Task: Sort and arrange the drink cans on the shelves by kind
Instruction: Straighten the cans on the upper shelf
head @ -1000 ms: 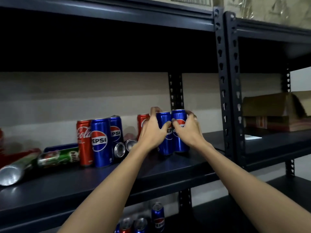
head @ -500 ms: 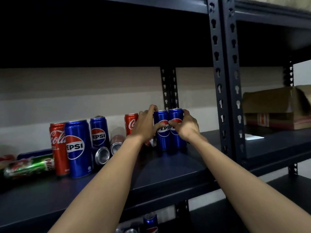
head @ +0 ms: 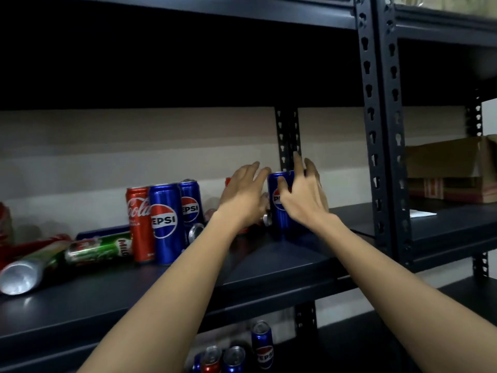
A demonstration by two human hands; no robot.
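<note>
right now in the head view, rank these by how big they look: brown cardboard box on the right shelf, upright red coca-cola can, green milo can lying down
1. Brown cardboard box, clearly largest, though cropped by the frame edge.
2 and 3. Upright red Coca-Cola can and lying green Milo can look alike; both are partly hidden, so no ranking.

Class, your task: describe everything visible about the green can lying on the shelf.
The green can is slim, with a shiny metallic look and white "MILO" lettering near its right end. It lies on its side on the dark shelf, pointing left to right. Its right end sits at the foot of the upright red cola can; whether they touch is unclear. No hand touches it.
</note>
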